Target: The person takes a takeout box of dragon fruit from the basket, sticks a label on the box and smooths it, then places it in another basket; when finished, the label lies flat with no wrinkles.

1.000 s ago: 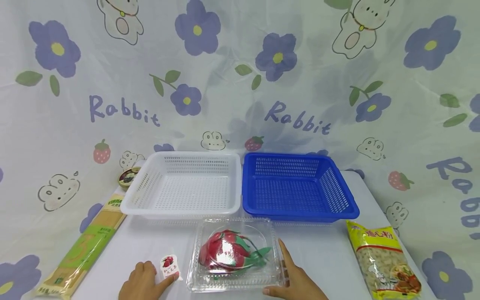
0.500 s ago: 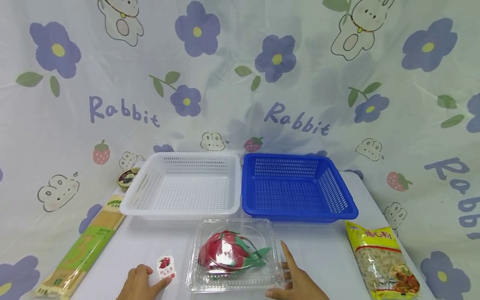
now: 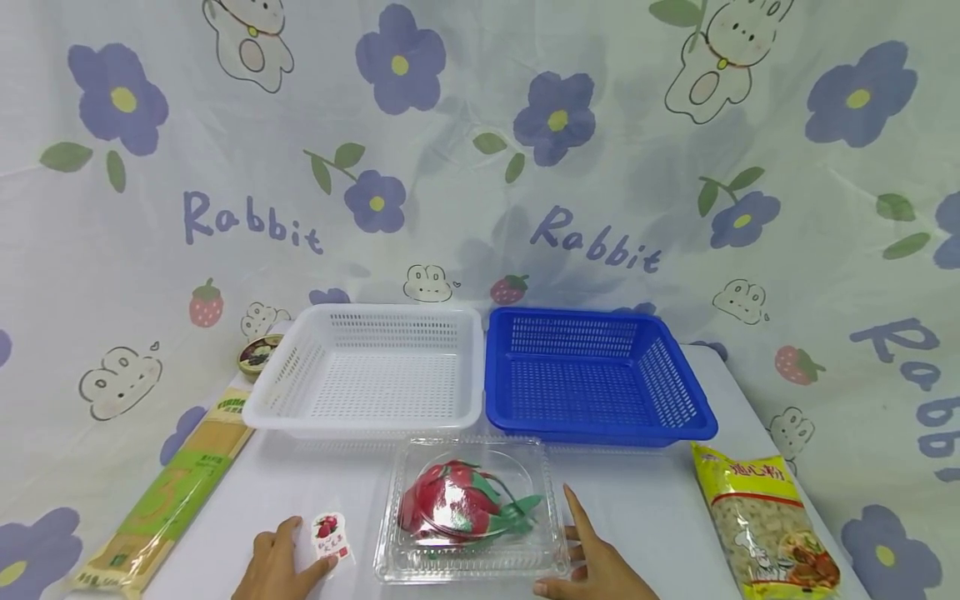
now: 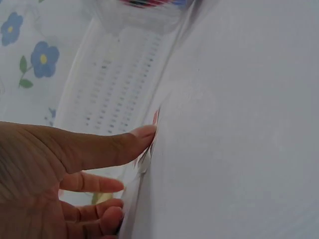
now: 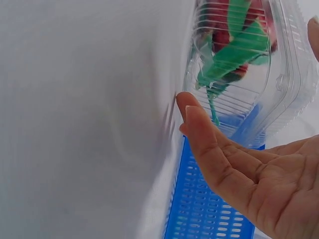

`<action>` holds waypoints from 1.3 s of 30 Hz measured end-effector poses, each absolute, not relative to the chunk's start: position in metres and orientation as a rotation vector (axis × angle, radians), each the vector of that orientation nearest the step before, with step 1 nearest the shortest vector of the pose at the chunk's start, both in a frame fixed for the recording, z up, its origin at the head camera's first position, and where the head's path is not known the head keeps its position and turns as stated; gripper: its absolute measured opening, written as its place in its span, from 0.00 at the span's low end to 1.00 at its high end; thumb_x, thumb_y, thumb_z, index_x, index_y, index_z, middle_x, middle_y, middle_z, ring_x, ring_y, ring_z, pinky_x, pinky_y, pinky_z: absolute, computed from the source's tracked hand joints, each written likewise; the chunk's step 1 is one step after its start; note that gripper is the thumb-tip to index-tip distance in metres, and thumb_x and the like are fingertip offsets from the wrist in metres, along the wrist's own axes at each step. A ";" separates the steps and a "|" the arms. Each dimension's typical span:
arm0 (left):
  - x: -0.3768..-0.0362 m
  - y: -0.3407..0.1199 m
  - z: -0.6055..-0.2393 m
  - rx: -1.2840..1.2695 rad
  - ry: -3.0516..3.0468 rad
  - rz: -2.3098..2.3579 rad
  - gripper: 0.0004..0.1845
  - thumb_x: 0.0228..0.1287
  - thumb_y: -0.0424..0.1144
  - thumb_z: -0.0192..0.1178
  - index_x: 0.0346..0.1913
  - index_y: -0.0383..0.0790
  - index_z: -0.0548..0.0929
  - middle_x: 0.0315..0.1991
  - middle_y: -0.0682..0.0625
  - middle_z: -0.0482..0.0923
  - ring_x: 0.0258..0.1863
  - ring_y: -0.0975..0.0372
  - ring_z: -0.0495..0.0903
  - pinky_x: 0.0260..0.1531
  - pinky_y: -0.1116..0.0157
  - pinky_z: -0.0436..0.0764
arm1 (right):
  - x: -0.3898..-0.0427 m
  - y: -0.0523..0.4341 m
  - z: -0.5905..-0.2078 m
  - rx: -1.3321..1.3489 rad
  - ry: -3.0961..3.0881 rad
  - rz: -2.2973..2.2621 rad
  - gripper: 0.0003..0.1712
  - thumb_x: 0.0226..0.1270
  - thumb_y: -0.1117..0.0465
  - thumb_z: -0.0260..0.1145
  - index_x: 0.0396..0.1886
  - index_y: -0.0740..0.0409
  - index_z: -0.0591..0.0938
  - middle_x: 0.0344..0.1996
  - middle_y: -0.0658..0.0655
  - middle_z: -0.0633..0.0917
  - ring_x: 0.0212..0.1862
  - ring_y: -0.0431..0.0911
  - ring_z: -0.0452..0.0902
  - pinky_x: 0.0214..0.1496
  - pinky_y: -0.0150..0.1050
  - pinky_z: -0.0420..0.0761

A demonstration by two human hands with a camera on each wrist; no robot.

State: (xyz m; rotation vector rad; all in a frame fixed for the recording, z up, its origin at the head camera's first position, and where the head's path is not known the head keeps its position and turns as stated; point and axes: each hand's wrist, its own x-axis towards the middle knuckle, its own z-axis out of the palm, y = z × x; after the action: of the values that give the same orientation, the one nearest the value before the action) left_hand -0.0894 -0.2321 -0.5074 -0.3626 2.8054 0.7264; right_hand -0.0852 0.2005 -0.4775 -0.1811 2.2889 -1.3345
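My left hand [image 3: 276, 563] rests on the white table with its thumb tip at the lower right edge of a small white label [image 3: 330, 542] printed with red fruit. In the left wrist view the label [image 4: 144, 162] appears nearly edge-on under the thumb, the fingers apart from it. Beside the right side of a clear plastic clamshell box [image 3: 468, 567], my right hand [image 3: 600, 567] stands with fingers extended and thumb spread. Inside the shut box lies a red fruit-shaped item [image 3: 450, 504] with green leaves. In the right wrist view the fingertips [image 5: 197, 117] are close to the box wall.
Behind the box stand a white basket [image 3: 262, 417] and a blue basket [image 3: 600, 435], side by side. A long pack of noodles [image 3: 168, 492] lies at the left, a round tin [image 3: 258, 354] beyond it. At the right lies a yellow bag of pasta [image 3: 765, 525]. A patterned curtain hangs behind.
The label has slid a little to the left, with my left hand shifting the same way. My right hand has moved slightly rightward from the box. The box stays in place.
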 end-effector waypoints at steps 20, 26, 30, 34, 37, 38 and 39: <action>-0.084 -0.217 -0.503 -0.268 2.818 1.027 0.30 0.55 0.35 0.73 0.58 0.37 0.69 0.23 0.54 0.66 0.20 0.63 0.63 0.21 0.68 0.63 | -0.084 0.205 -0.481 -0.100 2.297 -1.318 0.72 0.57 0.44 0.76 0.79 0.62 0.33 0.59 0.76 0.74 0.49 0.56 0.80 0.48 0.54 0.82; -0.078 -0.210 -0.480 -0.202 2.947 1.122 0.48 0.54 0.36 0.74 0.72 0.32 0.55 0.22 0.54 0.66 0.20 0.68 0.61 0.24 0.70 0.63 | -0.082 0.201 -0.452 0.102 2.590 -1.300 0.71 0.51 0.44 0.79 0.80 0.57 0.40 0.61 0.72 0.75 0.52 0.57 0.81 0.49 0.53 0.83; -0.075 -0.196 -0.455 -0.132 3.055 1.193 0.51 0.51 0.39 0.76 0.74 0.36 0.55 0.20 0.58 0.66 0.22 0.72 0.62 0.26 0.70 0.64 | -0.074 0.192 -0.424 0.144 2.832 -1.282 0.68 0.52 0.42 0.78 0.81 0.44 0.43 0.62 0.64 0.78 0.54 0.52 0.81 0.50 0.47 0.83; -0.073 -0.175 -0.432 -0.027 3.059 1.352 0.51 0.49 0.38 0.78 0.74 0.40 0.58 0.19 0.62 0.66 0.25 0.71 0.67 0.28 0.70 0.68 | -0.065 0.174 -0.404 -0.048 2.967 -1.385 0.61 0.52 0.47 0.79 0.80 0.36 0.52 0.56 0.54 0.82 0.50 0.43 0.81 0.48 0.39 0.82; -0.071 -0.157 -0.421 0.127 2.994 1.516 0.51 0.48 0.36 0.78 0.74 0.42 0.61 0.19 0.64 0.68 0.27 0.69 0.69 0.30 0.70 0.70 | -0.062 0.159 -0.398 -0.395 2.882 -1.515 0.55 0.55 0.51 0.78 0.79 0.36 0.57 0.53 0.48 0.83 0.47 0.36 0.81 0.46 0.35 0.82; -0.071 -0.151 -0.418 0.187 2.944 1.571 0.51 0.48 0.36 0.77 0.75 0.42 0.61 0.20 0.65 0.71 0.27 0.69 0.69 0.30 0.70 0.70 | -0.062 0.154 -0.398 -0.529 2.811 -1.550 0.53 0.58 0.52 0.76 0.78 0.37 0.57 0.54 0.48 0.83 0.47 0.36 0.80 0.47 0.34 0.82; -0.071 -0.146 -0.415 0.258 2.880 1.622 0.50 0.50 0.36 0.76 0.75 0.42 0.60 0.21 0.65 0.74 0.27 0.70 0.70 0.30 0.70 0.71 | -0.063 0.149 -0.398 -0.683 2.736 -1.578 0.51 0.60 0.54 0.75 0.79 0.40 0.58 0.54 0.49 0.83 0.47 0.36 0.81 0.47 0.35 0.82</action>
State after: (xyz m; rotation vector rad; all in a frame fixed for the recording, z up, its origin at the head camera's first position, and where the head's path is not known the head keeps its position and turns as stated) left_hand -0.0709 -0.1457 -0.4150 0.2575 2.8802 1.6216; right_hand -0.0626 0.1492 -0.3979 -0.6826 2.7357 -1.5784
